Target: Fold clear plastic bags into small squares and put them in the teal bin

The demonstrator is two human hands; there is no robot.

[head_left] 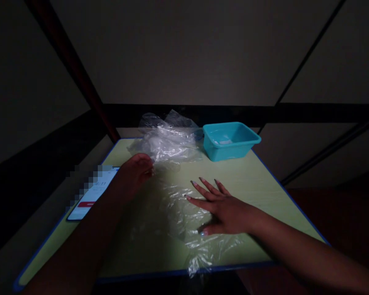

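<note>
A clear plastic bag (184, 217) lies spread flat on the table, its crinkled lower end reaching the near edge. My right hand (224, 209) rests palm down on the bag's right side, fingers spread. Over the left part of the table is my left hand (138, 170), its fingers curled in at the bag's far end. Whether plastic is caught between those fingers is hidden. Just beyond it sits a heap of crumpled clear plastic bags (169, 143).
A turquoise plastic basin (230, 149) stands at the far right of the blue-edged yellow table (264, 184). A lit phone (95, 194) lies along the left edge, partly behind my left forearm. Dark walls close in behind; the light is dim.
</note>
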